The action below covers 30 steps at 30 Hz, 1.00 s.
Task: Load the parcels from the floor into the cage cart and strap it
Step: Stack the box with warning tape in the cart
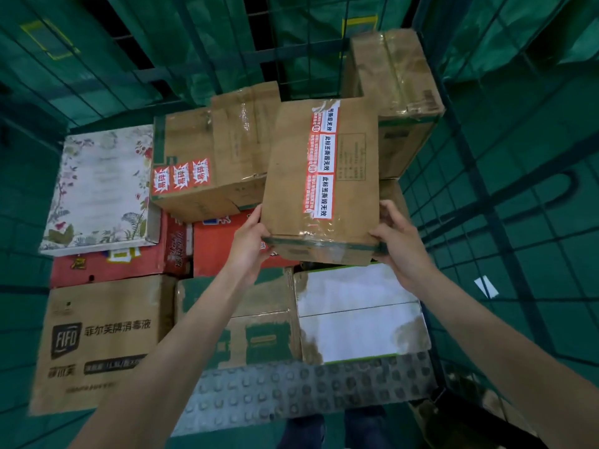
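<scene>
Parcel in hand: brown carton [321, 183] held over the stacked load inside the cage cart [479, 176], just beyond both hands, long axis running near to far.
Left hand [248, 244]: clasps the near left corner, thumb up the side.
Right hand [400, 244]: clasps the near right corner; both hands equally near.
Left stack: floral box [100, 186]; below it "FIFO" carton [100, 338] with Chinese print.
Centre: red starburst stickers [181, 176], Chinese, too blurred to read.
Held carton tape [321, 163]: red-white seal strip, Chinese characters.
Right: white-topped box [359, 312].
</scene>
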{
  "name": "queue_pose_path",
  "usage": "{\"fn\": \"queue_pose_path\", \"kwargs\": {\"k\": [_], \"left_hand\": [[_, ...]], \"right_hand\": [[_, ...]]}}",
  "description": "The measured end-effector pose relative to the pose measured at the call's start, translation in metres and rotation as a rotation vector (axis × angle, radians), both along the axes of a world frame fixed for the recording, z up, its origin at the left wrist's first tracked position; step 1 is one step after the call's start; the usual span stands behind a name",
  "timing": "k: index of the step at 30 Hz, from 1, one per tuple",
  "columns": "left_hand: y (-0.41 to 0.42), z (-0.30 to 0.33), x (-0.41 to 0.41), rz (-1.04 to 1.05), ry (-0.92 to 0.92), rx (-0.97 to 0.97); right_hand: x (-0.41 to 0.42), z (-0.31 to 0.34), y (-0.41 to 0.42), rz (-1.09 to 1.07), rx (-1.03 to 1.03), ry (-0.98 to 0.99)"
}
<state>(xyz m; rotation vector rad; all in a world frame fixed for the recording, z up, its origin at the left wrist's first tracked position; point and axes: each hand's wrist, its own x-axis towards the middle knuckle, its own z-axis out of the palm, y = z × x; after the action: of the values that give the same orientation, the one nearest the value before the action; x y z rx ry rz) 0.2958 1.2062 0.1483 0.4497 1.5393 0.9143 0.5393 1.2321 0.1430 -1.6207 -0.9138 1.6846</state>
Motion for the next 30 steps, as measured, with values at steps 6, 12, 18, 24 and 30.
{"fn": "queue_pose_path", "kwargs": {"k": [6,12,18,24,30], "left_hand": [[-0.012,0.014,0.024,0.015,0.005,0.030],[-0.027,0.033,0.044,0.039,-0.002,0.108],[-0.025,0.051,0.045,0.078,0.027,0.156],[-0.024,0.055,0.037,0.116,0.033,0.186],[0.013,0.040,0.024,0.129,-0.052,0.169]], "right_hand": [[0.015,0.005,-0.004,-0.052,0.040,-0.022],[0.032,0.023,-0.005,-0.101,0.075,0.043],[0.026,0.032,-0.006,-0.124,0.042,0.068],[0.019,0.041,0.008,-0.032,0.053,0.058],[0.010,0.047,0.028,-0.034,0.105,0.053]]}}
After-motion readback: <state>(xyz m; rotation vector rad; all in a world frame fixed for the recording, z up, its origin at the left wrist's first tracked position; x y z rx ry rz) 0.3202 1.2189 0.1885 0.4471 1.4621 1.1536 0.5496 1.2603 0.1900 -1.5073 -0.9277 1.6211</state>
